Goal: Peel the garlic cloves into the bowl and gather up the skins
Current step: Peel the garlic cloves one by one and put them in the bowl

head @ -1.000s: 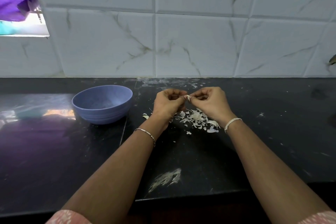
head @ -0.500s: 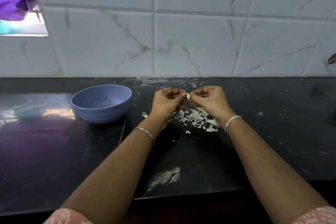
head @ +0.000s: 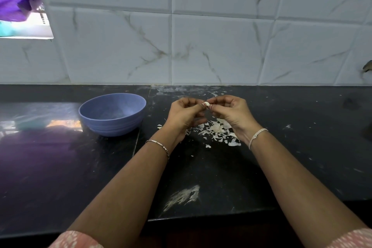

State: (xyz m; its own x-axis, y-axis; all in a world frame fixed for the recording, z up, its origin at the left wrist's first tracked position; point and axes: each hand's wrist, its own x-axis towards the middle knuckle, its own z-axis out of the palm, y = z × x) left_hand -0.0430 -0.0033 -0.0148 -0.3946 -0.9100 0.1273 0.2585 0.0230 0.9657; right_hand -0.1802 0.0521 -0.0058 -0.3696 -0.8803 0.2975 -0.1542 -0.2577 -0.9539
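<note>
- A small white garlic clove [head: 206, 104] is pinched by the left hand [head: 186, 116] and right hand [head: 231, 112]
- More flesh is bared than before; the drop into the round blue bowl [head: 112, 127] is judged near

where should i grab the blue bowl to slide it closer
Pinch the rim of the bowl on the side facing the left hand, coming from above, thumb inside. It stands upright and open, and its rounded wall tapers to the base, so a side wrap would likely slip.

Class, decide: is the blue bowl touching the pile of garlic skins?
Apart. The head view shows dark counter between the blue bowl and the garlic skins.
</note>
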